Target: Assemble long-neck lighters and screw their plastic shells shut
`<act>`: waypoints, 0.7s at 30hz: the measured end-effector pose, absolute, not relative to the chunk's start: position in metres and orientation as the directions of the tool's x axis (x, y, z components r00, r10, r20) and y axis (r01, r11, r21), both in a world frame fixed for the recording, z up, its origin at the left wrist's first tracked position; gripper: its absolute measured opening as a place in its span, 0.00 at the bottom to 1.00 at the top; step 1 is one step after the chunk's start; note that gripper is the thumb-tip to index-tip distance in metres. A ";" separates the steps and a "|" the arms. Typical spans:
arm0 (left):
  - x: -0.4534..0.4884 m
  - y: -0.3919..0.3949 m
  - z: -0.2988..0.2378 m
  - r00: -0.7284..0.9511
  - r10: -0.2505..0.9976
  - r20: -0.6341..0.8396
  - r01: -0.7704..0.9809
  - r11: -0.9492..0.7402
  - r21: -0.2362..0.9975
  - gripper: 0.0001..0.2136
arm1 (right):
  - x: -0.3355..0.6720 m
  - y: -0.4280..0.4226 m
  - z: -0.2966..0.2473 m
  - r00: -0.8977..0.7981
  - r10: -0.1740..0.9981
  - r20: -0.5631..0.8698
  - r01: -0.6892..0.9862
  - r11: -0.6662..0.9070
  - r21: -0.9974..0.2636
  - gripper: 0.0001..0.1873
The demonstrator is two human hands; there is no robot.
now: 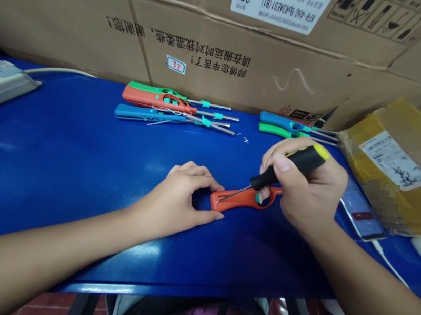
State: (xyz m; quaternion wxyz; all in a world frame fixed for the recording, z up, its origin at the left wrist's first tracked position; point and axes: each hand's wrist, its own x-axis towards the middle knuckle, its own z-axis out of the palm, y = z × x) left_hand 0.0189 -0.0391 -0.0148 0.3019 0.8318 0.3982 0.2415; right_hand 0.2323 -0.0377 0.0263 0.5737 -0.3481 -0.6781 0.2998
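An orange long-neck lighter (pixel 241 199) lies on the blue table, its handle end to the left. My left hand (pixel 186 193) grips that end between thumb and fingers, one on each side. In my right hand (pixel 307 186) is a screwdriver (pixel 294 166) with a black and yellow handle. The shaft slants down to the left, and its tip meets the lighter near the handle end. Fingers of my right hand also reach down by the green trigger. Most of the lighter's nozzle is hidden behind my right hand.
Several lighters (pixel 156 99) lie at the back of the blue table (pixel 78 161), with two more lighters (pixel 283 121) farther right. A large cardboard box (pixel 197 21) stands behind. To the right are a phone (pixel 362 211) with a cable and a taped parcel (pixel 407 163). A pale device (pixel 1 81) sits left.
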 end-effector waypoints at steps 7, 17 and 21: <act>0.019 -0.038 -0.016 0.567 0.807 0.164 0.519 -0.504 0.690 0.14 | 0.234 -0.038 0.024 -0.131 0.808 0.574 0.208 0.588 -0.781 0.08; 0.017 -0.038 -0.017 0.569 0.804 0.172 0.519 -0.514 0.684 0.14 | 0.231 -0.038 0.026 -0.100 0.787 0.608 0.252 0.611 -0.750 0.08; 0.018 -0.038 -0.016 0.571 0.805 0.160 0.522 -0.506 0.687 0.14 | 0.232 -0.039 0.025 -0.119 0.800 0.588 0.236 0.597 -0.766 0.08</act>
